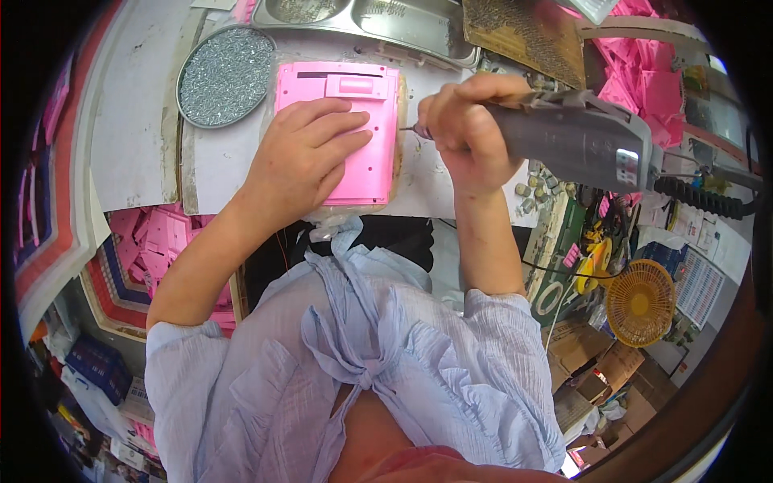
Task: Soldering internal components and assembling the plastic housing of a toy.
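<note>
A flat pink plastic casing point(372, 171), with a slot and a raised block near its far end, lies on the worktable in front of me. My left hand point(306, 157) rests on its left half, fingers stretched out and lying on the surface. In my right hand point(475, 133) is a grey electric screwdriver point(572, 138), gripped near its front and held level. Its thin bit point(409, 129) points left, just beside the casing's right edge; whether they touch I cannot tell.
A round tray of small silvery screws point(225, 76) stands left of the casing. Behind it sits a divided steel tray point(411, 24), beside a brown board point(523, 36). Pink parts point(644, 80) are heaped at right, more pink pieces point(161, 241) at left. A coiled cord point(700, 197) trails from the screwdriver.
</note>
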Demonstrator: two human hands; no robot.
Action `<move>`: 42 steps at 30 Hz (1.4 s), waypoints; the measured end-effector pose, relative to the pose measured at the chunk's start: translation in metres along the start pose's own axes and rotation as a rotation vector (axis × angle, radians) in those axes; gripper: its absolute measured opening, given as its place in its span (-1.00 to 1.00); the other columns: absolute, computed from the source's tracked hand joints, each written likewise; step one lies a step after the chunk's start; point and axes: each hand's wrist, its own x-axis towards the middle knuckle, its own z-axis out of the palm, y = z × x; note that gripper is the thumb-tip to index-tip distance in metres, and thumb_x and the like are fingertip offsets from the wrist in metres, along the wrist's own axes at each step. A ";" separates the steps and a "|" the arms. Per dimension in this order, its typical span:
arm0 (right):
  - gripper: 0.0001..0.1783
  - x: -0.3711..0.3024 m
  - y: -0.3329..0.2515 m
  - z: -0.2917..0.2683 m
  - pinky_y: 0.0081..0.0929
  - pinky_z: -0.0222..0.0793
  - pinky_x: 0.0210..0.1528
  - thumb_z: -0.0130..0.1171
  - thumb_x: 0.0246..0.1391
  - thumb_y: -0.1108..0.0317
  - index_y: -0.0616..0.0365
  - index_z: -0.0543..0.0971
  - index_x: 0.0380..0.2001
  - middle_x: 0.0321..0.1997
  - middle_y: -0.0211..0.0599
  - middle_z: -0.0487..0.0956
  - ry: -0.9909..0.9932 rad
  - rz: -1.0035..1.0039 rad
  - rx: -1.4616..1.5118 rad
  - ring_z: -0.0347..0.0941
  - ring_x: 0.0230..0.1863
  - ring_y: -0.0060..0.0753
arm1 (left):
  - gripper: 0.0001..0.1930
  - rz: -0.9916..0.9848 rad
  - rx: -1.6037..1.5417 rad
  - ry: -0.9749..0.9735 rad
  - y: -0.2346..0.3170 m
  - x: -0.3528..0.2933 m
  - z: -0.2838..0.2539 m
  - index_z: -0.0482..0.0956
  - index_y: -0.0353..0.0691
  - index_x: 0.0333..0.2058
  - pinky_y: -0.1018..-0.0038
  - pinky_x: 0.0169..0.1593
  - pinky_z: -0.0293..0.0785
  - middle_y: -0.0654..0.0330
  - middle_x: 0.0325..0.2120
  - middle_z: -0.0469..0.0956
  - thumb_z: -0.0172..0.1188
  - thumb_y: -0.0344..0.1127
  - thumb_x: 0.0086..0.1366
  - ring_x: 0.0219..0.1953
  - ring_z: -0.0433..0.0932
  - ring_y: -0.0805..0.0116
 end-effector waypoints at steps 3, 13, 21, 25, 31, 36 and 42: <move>-0.70 0.012 -0.003 -0.005 -0.27 0.35 -0.44 0.12 0.27 0.31 0.24 0.40 -0.03 -0.67 -0.43 0.28 -0.104 -0.024 -0.110 0.26 -0.61 -0.46 | -0.65 -0.028 0.006 -0.017 0.002 0.000 -0.001 0.68 -0.19 -0.13 0.17 0.14 0.42 0.19 -0.04 0.63 0.25 -0.48 0.04 0.10 0.53 0.13; -0.70 0.019 0.004 -0.005 -0.29 0.37 -0.39 0.14 0.31 0.25 0.21 0.42 -0.04 -0.64 -0.38 0.34 -0.163 -0.088 -0.189 0.28 -0.59 -0.47 | -0.61 -0.079 -0.018 -0.048 0.001 0.000 -0.001 0.69 -0.17 -0.11 0.18 0.18 0.41 0.20 -0.02 0.63 0.23 -0.52 0.02 0.11 0.53 0.10; -0.84 0.018 0.009 0.002 -0.31 0.32 -0.53 0.10 0.30 0.34 0.20 0.39 -0.21 -0.69 -0.38 0.30 -0.172 -0.106 -0.287 0.19 -0.68 -0.48 | -0.66 -0.062 -0.014 -0.029 0.000 -0.001 0.001 0.69 -0.16 -0.14 0.19 0.15 0.41 0.21 -0.04 0.64 0.23 -0.48 0.05 0.09 0.54 0.14; -0.80 -0.010 -0.022 0.009 -0.33 0.27 -0.53 0.16 0.28 0.32 0.19 0.40 -0.20 -0.64 -0.35 0.35 -0.181 0.012 -0.095 0.23 -0.65 -0.46 | -0.61 -0.072 -0.017 -0.034 0.003 -0.003 0.000 0.69 -0.19 -0.11 0.18 0.18 0.42 0.19 -0.03 0.64 0.22 -0.54 0.02 0.11 0.54 0.10; -0.74 -0.025 -0.019 0.008 -0.28 0.34 -0.46 0.20 0.25 0.28 0.20 0.40 -0.18 -0.61 -0.25 0.41 -0.113 0.045 -0.216 0.32 -0.59 -0.36 | -0.65 -0.150 -0.175 0.085 -0.005 0.001 0.003 0.69 -0.19 -0.11 0.16 0.16 0.40 0.09 0.02 0.59 0.32 -0.42 0.06 0.07 0.55 0.09; -0.69 0.001 -0.055 0.031 -0.28 0.47 -0.34 0.26 0.16 0.36 0.25 0.47 -0.09 -0.53 -0.18 0.52 -0.128 -0.096 0.037 0.49 -0.46 -0.29 | -0.60 -0.225 0.233 -0.035 -0.036 0.020 -0.020 0.65 -0.16 -0.16 -0.05 0.32 0.18 0.05 0.14 0.51 0.41 -0.08 0.07 0.25 0.38 0.01; -0.67 0.015 -0.087 -0.005 -0.44 0.23 -0.40 0.09 0.28 0.13 0.07 0.51 -0.02 -0.65 -0.57 0.37 -0.238 -0.173 0.076 0.28 -0.63 -0.57 | -0.67 -0.263 -0.062 0.763 -0.023 -0.108 -0.091 0.55 -0.22 -0.09 0.15 0.20 0.44 -0.03 0.13 0.53 0.40 -0.39 0.18 0.13 0.53 0.05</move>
